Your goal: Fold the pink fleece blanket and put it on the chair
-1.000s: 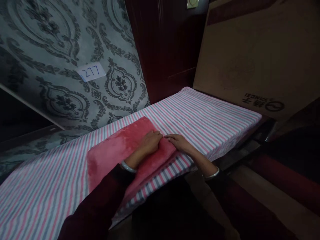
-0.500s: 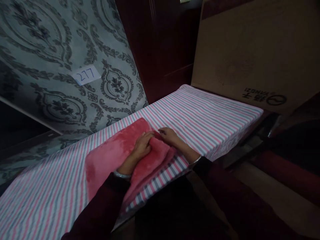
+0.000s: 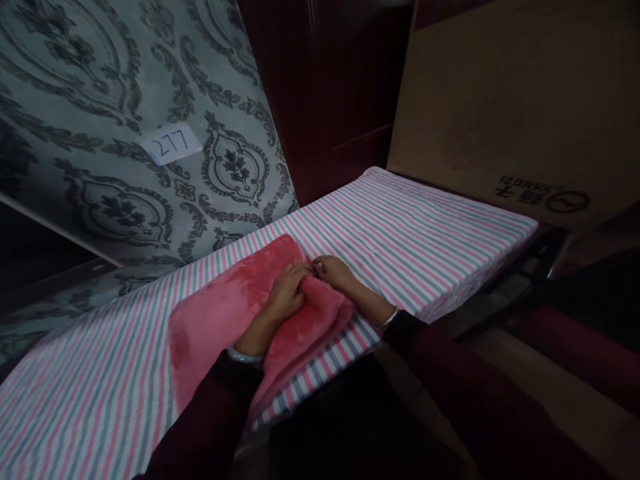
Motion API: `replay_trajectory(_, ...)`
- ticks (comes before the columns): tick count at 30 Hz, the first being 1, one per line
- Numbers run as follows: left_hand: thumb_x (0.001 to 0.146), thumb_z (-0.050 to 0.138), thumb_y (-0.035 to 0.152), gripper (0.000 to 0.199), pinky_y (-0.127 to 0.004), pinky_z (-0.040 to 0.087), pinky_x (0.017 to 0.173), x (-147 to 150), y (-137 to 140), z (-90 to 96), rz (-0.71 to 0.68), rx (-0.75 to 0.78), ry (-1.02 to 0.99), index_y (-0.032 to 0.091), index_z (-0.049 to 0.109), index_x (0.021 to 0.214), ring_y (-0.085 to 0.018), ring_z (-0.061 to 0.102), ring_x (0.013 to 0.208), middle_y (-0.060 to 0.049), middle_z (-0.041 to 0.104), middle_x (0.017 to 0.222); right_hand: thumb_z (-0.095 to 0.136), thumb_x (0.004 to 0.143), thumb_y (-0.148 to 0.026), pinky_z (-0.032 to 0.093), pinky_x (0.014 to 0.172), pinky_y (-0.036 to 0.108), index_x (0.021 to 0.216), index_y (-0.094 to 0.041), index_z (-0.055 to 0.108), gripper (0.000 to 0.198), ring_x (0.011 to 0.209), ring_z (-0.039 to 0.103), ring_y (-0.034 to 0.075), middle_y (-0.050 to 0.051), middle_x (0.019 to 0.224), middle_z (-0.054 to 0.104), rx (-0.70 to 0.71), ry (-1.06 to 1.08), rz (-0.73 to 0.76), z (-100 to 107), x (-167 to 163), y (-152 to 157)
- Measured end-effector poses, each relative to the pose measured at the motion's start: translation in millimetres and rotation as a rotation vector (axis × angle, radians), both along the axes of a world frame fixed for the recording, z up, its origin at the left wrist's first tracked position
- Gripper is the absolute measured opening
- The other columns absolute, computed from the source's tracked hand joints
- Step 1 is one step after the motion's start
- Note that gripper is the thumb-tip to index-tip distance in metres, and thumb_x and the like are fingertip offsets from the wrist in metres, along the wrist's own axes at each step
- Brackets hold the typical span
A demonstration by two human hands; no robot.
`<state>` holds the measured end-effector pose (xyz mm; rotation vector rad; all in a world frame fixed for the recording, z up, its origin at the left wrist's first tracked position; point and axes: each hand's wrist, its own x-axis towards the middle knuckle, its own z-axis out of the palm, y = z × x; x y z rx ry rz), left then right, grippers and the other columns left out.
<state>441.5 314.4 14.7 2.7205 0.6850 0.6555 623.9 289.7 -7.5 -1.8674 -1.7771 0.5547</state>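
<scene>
Pink plush cloth (image 3: 235, 307) lies folded, rumpled.

Dim room. Grey patterned wall panel (image 3: 100, 100) bearing paper label (image 3: 173, 143) "277". Dark red wooden door (image 3: 330, 93). Cardboard sheet (image 3: 510, 100) leans at right. Striped cloth (image 3: 425, 240) covers worktop.

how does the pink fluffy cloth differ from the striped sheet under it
The pink cloth is plain pink and plush; the striped sheet has pink, grey and white stripes and looks flat-woven. The cloth is small and folded in layers; the sheet is spread across the whole surface. Both hands, left hand and right hand, rest on the cloth, not the sheet. Both are fabric.
</scene>
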Motion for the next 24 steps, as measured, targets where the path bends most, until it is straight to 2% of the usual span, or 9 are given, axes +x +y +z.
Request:
replay_trajectory(6,0.072,0.049,0.007,0.042,-0.049,0.042,0.114,-1.6,-0.5,-1.8,0.008,0.033,-0.036,0.023,0.067,0.106,-0.024,0.066,0.116,-0.007,0.073,0.12,0.055,0.099,-0.024,0.046,0.091,0.026,0.13,-0.016,0.069,0.034,0.113,0.067,0.021,0.012,0.124,0.073,0.015,0.039,0.014,-3.2,0.2,1.7)
replay_trajectory(11,0.071,0.049,0.007,0.04,-0.049,0.043,0.112,-1.6,-1.9,-1.4,0.043,0.074,-0.085,0.022,0.064,0.105,-0.024,0.066,0.114,-0.008,0.072,0.12,0.061,0.096,-0.023,0.047,0.082,0.024,0.124,-0.016,0.07,0.031,0.098,0.07,0.019,0.009,0.111,0.077,-0.001,0.159,-0.062,-7.2,2.0,4.1)
replay_trajectory(14,0.072,0.046,0.005,0.04,-0.049,0.041,0.114,3.1,-4.4,1.5,-0.006,0.033,-0.001,0.022,0.064,0.104,-0.023,0.065,0.115,-0.009,0.071,0.121,0.062,0.095,-0.025,0.046,0.078,0.024,0.124,-0.016,0.07,0.031,0.09,0.07,0.018,0.008,0.103,0.077,-0.003,0.161,-0.077,-10.8,2.9,4.6)
replay_trajectory(17,0.071,0.046,0.004,0.043,-0.05,0.038,0.117,7.4,-7.1,3.2,-0.017,0.004,0.068,0.022,0.064,0.105,-0.023,0.064,0.115,-0.008,0.071,0.122,0.062,0.095,-0.03,0.045,0.073,0.023,0.115,-0.017,0.072,0.026,0.084,0.069,0.017,0.007,0.096,0.077,-0.009,0.171,-0.097,-13.2,2.8,3.6)
replay_trajectory(21,0.073,0.046,0.006,0.036,-0.048,0.043,0.111,5.7,-7.3,0.6,0.027,0.048,-0.027,0.022,0.063,0.101,-0.023,0.064,0.112,-0.008,0.071,0.116,0.063,0.092,-0.028,0.044,0.074,0.024,0.103,-0.018,0.073,0.018,0.087,0.068,0.018,0.007,0.096,0.076,0.011,0.192,-0.107,-13.4,2.7,1.9)
replay_trajectory(24,0.075,0.048,0.008,0.032,-0.047,0.045,0.107,1.7,-4.9,-0.6,0.057,0.109,-0.112,0.021,0.062,0.101,-0.023,0.064,0.11,-0.009,0.071,0.115,0.066,0.088,-0.03,0.046,0.073,0.025,0.098,-0.017,0.073,0.017,0.084,0.067,0.019,0.006,0.091,0.075,-0.005,0.364,-0.075,-11.4,3.3,1.5)
